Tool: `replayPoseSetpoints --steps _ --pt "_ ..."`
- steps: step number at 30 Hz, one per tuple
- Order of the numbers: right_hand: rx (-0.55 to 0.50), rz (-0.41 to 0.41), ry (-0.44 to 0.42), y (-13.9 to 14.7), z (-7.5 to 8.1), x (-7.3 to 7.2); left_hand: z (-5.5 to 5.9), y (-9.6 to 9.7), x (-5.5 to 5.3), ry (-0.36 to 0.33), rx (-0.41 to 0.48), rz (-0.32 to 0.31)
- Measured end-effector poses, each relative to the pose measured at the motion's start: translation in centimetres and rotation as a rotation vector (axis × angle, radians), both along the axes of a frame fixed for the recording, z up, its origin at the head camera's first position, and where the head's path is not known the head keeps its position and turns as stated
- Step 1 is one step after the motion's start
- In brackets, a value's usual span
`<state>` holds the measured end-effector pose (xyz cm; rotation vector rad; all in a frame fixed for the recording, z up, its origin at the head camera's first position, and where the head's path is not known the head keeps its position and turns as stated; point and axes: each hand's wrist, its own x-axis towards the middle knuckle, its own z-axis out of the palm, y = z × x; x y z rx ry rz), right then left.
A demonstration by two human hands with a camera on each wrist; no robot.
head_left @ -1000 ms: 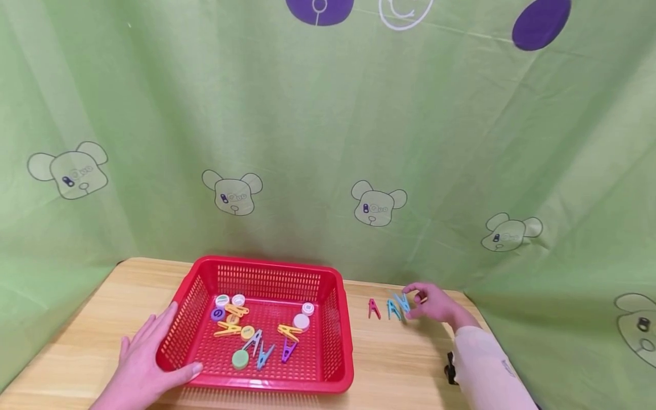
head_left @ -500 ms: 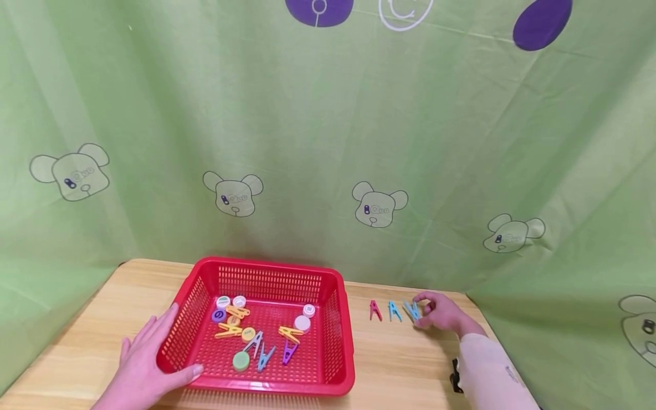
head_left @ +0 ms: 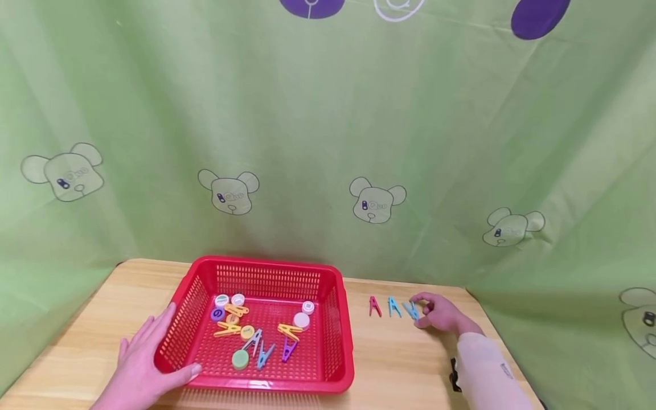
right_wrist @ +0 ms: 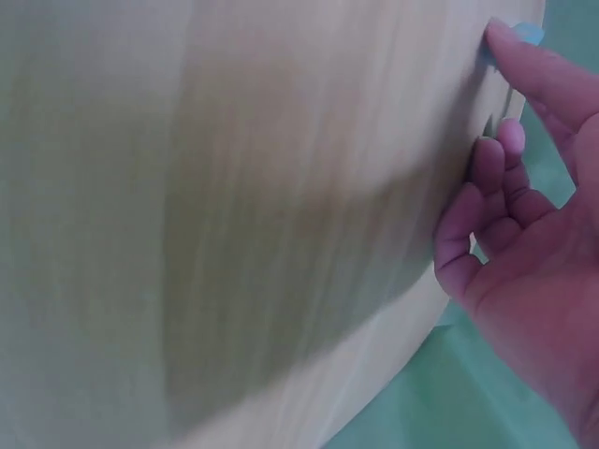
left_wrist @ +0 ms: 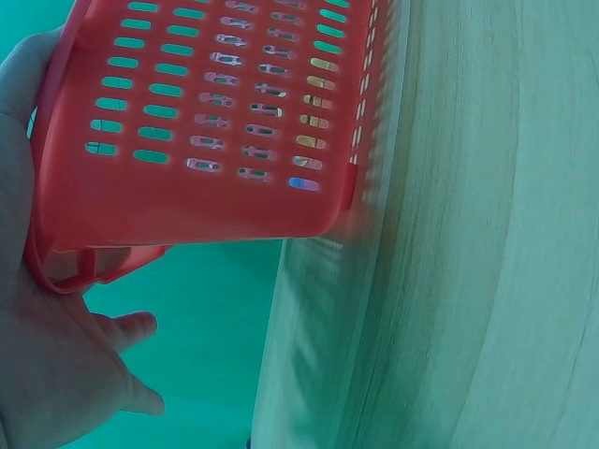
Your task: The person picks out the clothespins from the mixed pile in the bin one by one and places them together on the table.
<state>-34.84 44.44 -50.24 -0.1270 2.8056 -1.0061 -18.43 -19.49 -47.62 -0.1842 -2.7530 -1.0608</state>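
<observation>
My left hand (head_left: 138,364) rests against the left front corner of a red plastic basket (head_left: 266,385), fingers stretched along its side and thumb over the front rim. In the left wrist view, its extended fingers (left_wrist: 131,329) show beyond the basket's rim. On the table to the right, my right hand (head_left: 443,314) pinches a light blue clothespin (head_left: 411,310) between thumb and index finger. Only a bit of that clothespin (right_wrist: 529,34) shows by the thumb in the right wrist view. Left of it lie another blue clothespin (head_left: 393,307) and a red clothespin (head_left: 374,306).
Inside the basket are several bottle caps, among them a green cap (head_left: 240,359) and a purple cap (head_left: 217,314), and several clothespins such as a purple clothespin (head_left: 289,349). A green curtain (head_left: 307,239) hangs behind the wooden table (head_left: 394,364).
The light blue clothespin has shifted right and slightly nearer with my right hand, widening its gap from the middle one. The middle clothespin lies straighter. My left hand stays put.
</observation>
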Motion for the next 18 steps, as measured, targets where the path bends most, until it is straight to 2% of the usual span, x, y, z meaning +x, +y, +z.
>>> replayPoseSetpoints --steps 6,9,15,18 --pt "-0.071 0.028 0.033 -0.08 -0.12 0.46 -0.04 -0.11 0.0 0.005 0.0 0.0" --pt "-0.068 0.024 0.055 -0.12 -0.25 0.76 0.07 -0.11 -0.13 -0.025 -0.003 0.001" --pt "-0.033 -0.02 0.093 -0.16 -0.8 0.86 0.24 -0.14 -0.08 -0.041 -0.019 0.001" --pt "-0.014 0.006 0.117 -0.11 -0.89 0.78 0.23 -0.12 -0.02 -0.035 -0.021 0.001"
